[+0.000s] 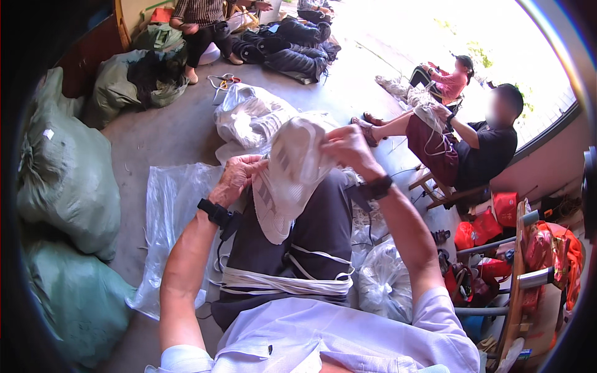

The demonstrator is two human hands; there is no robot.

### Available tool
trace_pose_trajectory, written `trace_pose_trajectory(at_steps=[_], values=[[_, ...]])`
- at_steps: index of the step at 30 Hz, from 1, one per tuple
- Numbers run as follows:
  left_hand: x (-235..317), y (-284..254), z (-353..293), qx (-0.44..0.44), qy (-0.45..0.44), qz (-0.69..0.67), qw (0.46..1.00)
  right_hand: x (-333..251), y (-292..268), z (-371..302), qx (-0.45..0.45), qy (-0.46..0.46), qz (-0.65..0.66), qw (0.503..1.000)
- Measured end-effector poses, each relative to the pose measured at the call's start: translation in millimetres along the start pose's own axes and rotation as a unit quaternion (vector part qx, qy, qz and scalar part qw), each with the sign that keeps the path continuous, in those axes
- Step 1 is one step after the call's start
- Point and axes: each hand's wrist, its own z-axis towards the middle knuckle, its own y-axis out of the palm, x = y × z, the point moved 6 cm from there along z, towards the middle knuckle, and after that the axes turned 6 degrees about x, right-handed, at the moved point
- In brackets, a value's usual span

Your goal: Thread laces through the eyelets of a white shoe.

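Over my thighs I hold white shoe uppers (273,208) with grey stripes; they overlap, so I cannot tell exactly how many there are. My left hand (235,177) pinches the left edge, thumb and fingers closed on it. On the other side my right hand (348,149) has its fingers bent onto the upper's right edge. A bundle of long white shoelaces (286,283) lies across my lap, with a few strands looping up toward my right thigh. Beyond the uppers, a clear plastic bag (249,115) of whitish pieces rests on the floor.
Big green sacks (68,180) stand at my left, near a flat clear plastic sheet (171,217). A stuffed clear bag (385,280) sits by my right leg. At right are a wooden rack (519,273) with red bags and a seated person (488,149). Other people sit farther off.
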Motion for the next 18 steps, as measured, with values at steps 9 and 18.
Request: trace_pose_trajectory(at_steps=[9, 18], values=[[-2.6, -14.5, -10.2, 0.083, -0.055, 0.051, 0.994, -13.0, 56.8, -8.6, 0.061, -0.073, -0.245, 0.965], [36.3, 65.5, -45.6, 0.044, 0.301, 0.455, 0.837, -18.2, 52.6, -42.6, -0.037, -0.124, -0.083, 0.988]])
